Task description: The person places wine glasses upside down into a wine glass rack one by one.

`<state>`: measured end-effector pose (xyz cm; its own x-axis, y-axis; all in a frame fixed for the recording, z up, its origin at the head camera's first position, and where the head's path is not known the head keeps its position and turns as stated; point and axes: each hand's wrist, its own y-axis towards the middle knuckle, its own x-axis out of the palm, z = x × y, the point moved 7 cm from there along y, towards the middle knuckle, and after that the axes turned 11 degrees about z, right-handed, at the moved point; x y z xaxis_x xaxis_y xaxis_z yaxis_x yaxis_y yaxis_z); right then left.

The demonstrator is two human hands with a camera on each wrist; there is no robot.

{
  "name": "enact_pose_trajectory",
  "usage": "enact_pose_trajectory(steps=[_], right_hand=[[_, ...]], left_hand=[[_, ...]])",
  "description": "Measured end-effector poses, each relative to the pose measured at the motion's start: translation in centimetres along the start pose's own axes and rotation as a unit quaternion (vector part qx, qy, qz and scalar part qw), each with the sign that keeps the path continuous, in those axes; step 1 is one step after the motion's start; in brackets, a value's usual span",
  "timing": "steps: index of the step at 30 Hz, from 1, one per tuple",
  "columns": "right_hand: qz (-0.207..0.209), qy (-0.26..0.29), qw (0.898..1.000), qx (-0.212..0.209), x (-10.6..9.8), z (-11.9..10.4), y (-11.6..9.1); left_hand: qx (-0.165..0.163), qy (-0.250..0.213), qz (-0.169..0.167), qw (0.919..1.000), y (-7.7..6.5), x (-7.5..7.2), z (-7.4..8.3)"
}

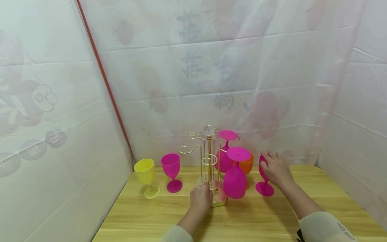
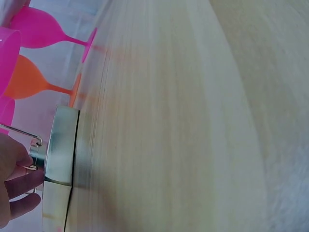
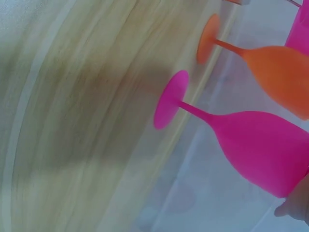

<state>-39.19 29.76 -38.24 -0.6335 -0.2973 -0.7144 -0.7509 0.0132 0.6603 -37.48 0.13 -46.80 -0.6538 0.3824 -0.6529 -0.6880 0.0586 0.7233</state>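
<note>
My left hand grips the gold wire goblet rack low down, fingers around the bottom of its post just above the base. Two pink goblets hang upside down by their feet on the rack's right side. To the right, my right hand holds an upright pink goblet from above, with fingers at the rim of its bowl. That goblet's foot is at the tabletop. An orange goblet stands upright between it and the rack, partly hidden behind a hanging goblet in the head view.
Left of the rack, a yellow goblet and another pink goblet stand upright on the wooden table. Several curled hooks on the rack's left and front hold nothing. Pale printed sheets enclose the table's back and sides.
</note>
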Motion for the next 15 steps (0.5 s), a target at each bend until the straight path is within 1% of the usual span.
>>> enact_pose_trajectory(steps=[2, 5, 8, 10, 12, 15], right_hand=[[0.009, 0.0, 1.0, -0.013, 0.0, -0.5, 0.3], [0.018, -0.001, 0.999, -0.047, 0.2, -1.6, 0.9], [0.008, -0.004, 0.996, -0.085, 0.7, -3.1, 1.5], [-0.006, -0.009, 0.994, -0.105, 1.2, -4.0, 1.9], [-0.02, -0.01, 0.993, -0.115, 1.6, -4.5, 2.2], [-0.038, -0.005, 0.994, -0.107, 2.2, -4.9, 2.7]], left_hand=[[0.003, 0.001, 0.007, 1.0, 0.0, -0.1, 0.0], [0.008, 0.004, 0.018, 0.9998, 0.0, -0.2, 0.0], [0.012, 0.008, 0.025, 0.9996, -0.1, -0.2, 0.0], [0.014, 0.01, 0.028, 0.9994, -0.2, -0.1, 0.0], [0.015, 0.01, 0.033, 0.9993, -0.2, -0.1, 0.1], [0.016, 0.008, 0.04, 0.9991, -0.3, 0.0, 0.1]])
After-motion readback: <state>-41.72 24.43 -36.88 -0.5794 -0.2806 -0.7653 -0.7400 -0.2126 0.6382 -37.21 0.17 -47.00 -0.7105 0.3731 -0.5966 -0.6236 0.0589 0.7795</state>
